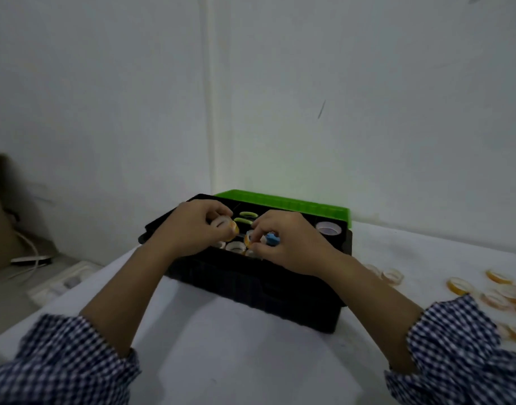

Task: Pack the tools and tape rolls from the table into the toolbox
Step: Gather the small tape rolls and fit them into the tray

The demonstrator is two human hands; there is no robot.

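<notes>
The left hand (189,229) curls round a white tape roll with an orange rim (225,228). The right hand (292,244) pinches a smaller orange-rimmed roll (249,240) (a blue item (272,238) at its fingertips is too blurred to name). Both hands are over the open black plastic toolbox (251,290), with its green lid (283,201) at 12 o'clock. Loose orange tape rolls (499,290) lie on the white table (221,361) at 3 o'clock, some cut off by the frame edge.

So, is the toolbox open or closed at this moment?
Open. The green lid is swung back behind the black toolbox, and tape rolls are visible inside it.
</notes>
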